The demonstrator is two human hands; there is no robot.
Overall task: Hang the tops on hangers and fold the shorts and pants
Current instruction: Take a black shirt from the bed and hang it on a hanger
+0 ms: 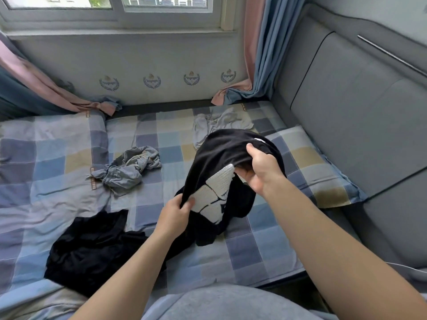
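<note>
I hold a black garment with a white printed panel (pixel 217 172) up over the bed. My right hand (pixel 260 168) grips a bunch of its black cloth at the top. My left hand (pixel 176 212) pinches its lower edge beside the white panel. Its bottom end trails on the checked bedsheet (pixel 245 248). A second black garment (pixel 92 248) lies crumpled at the near left. Blue-grey shorts (pixel 131 169) lie bunched in the middle of the bed. A pale grey garment (pixel 217 124) lies crumpled farther back. No hanger shows.
A checked pillow (pixel 307 162) lies at the right against the grey padded headboard (pixel 360 116). Pink and blue curtains (pixel 256 65) hang down to the bed below the window (pixel 115 10). A folded checked quilt (pixel 46 158) covers the left side.
</note>
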